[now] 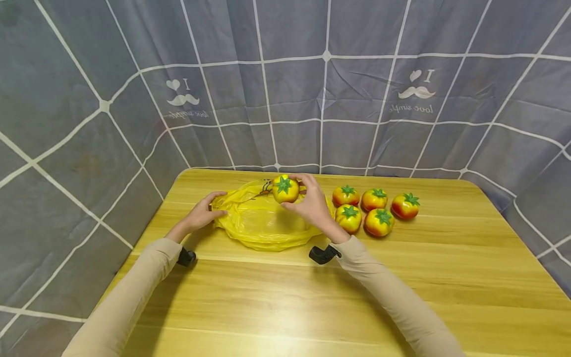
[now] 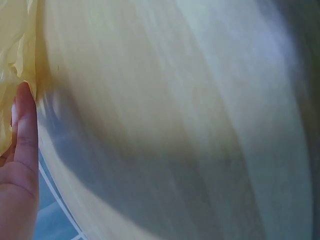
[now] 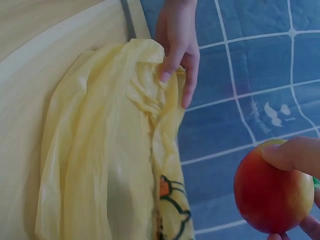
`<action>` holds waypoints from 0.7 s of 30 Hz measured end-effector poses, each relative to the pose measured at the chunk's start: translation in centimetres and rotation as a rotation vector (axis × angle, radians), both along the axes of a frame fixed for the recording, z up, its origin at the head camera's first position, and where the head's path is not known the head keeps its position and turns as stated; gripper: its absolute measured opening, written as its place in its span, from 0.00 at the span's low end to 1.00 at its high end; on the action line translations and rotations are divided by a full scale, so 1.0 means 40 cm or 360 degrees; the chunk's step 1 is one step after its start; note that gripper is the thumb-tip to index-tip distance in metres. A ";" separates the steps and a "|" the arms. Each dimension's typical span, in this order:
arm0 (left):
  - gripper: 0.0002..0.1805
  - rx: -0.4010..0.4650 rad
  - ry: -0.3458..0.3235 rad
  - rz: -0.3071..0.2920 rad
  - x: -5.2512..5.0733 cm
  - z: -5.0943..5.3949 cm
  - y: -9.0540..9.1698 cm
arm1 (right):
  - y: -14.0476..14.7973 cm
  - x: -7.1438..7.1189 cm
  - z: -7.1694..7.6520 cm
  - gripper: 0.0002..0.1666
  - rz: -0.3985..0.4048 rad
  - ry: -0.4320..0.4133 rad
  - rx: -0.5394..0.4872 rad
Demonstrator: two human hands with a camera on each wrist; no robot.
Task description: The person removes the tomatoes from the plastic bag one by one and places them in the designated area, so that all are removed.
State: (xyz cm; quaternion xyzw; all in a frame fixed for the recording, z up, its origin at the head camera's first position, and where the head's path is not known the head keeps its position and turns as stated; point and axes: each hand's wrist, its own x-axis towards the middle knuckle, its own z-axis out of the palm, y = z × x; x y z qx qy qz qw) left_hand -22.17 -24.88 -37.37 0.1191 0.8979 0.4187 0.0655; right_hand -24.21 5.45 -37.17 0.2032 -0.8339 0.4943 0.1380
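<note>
A yellow plastic bag (image 1: 263, 225) lies spread on the table with its mouth open upward. At its left edge my left hand (image 1: 201, 213) grips the bag, thumb on the near side and fingers behind; the right wrist view shows the same left hand (image 3: 179, 47) on the bag's rim. Above the bag my right hand (image 1: 312, 201) holds a yellow-and-red tomato (image 1: 285, 189) with green leaves, between thumb and fingers. In the right wrist view this tomato (image 3: 270, 190) shows its red underside. The bag hides part of the left fingertips.
Several more tomatoes (image 1: 379, 222) stand grouped on the wooden table (image 1: 285, 302), right of the bag and close to my right forearm. A grey curtain (image 1: 294, 94) with white lines hangs behind the table and along its sides.
</note>
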 end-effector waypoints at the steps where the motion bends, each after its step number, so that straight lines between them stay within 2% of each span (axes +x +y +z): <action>1: 0.32 0.0006 0.0003 -0.0006 -0.002 -0.002 0.000 | 0.010 0.004 0.003 0.40 -0.0001 0.0012 0.0002; 17: 0.32 0.0074 0.0004 -0.0031 -0.019 -0.027 0.000 | 0.150 0.065 0.008 0.39 -0.0051 0.0144 0.0063; 21: 0.33 0.0070 0.0018 -0.0019 -0.044 -0.066 -0.015 | 0.189 0.075 0.007 0.39 -0.0092 0.0167 0.0065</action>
